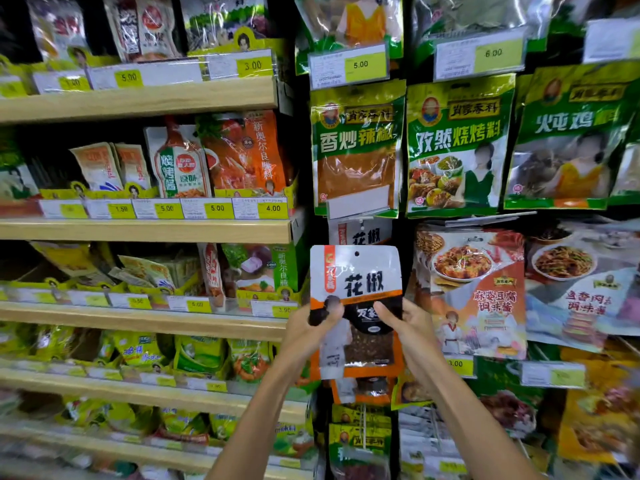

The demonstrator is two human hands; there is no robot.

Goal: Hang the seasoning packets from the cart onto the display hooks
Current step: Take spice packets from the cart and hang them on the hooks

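I hold a white and orange seasoning packet point(356, 271) with black characters upright in front of the hook display. My left hand point(311, 327) grips its left edge, thumb over the front. My right hand point(412, 327) grips its right side the same way. The round hang hole near the packet's top edge lies just below a like packet point(360, 233) hanging on a hook behind it. The hook itself is mostly hidden by a blank label strip point(360, 204). The cart is out of view.
Green packets point(356, 147) hang on the row above, sauce packets point(474, 289) to the right, yellow ones point(360, 441) below. At the left, wooden shelves point(145, 230) with price tags carry more seasoning packs.
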